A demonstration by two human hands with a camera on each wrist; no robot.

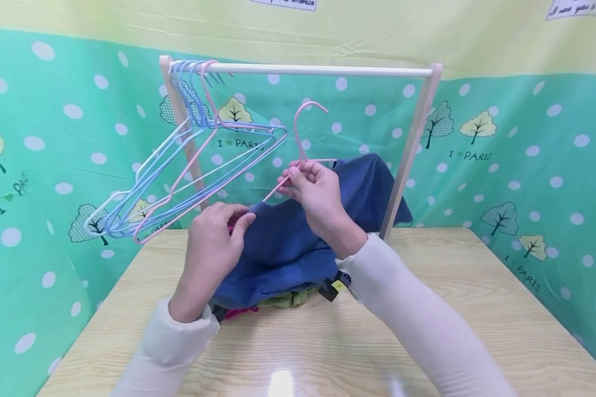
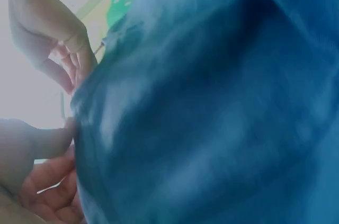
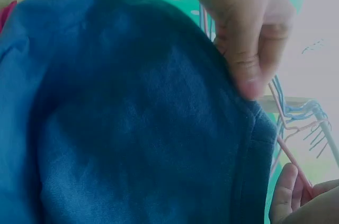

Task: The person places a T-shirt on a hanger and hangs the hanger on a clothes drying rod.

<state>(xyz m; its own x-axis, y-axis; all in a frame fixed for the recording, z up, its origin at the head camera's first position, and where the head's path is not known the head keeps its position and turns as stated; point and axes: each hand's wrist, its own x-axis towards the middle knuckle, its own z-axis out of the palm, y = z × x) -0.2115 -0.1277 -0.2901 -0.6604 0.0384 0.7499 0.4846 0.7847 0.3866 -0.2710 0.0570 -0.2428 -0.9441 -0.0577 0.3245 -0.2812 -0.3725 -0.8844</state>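
Note:
A dark blue garment (image 1: 283, 259) hangs over the front of the rack's right half. One shoulder of a pink hanger (image 1: 298, 129) is inside it at the right, and the hook points up. My right hand (image 1: 314, 190) pinches the hanger's left arm just below the hook. At the garment's upper left edge, my left hand (image 1: 216, 234) pinches the cloth between thumb and fingers. The right wrist view shows the left hand (image 3: 246, 33) gripping the cloth edge, with the hanger's pink wire (image 3: 294, 163) running to the right hand (image 3: 304, 203). The hanger's far end is hidden in the cloth.
A rack with a white rail (image 1: 318, 70) and wooden posts stands on the wood-grain table (image 1: 427, 331). Several blue, white and pink hangers (image 1: 179, 176) hang at its left end. Green cloth (image 1: 290, 299) and pink cloth (image 1: 240, 313) lie beneath the garment.

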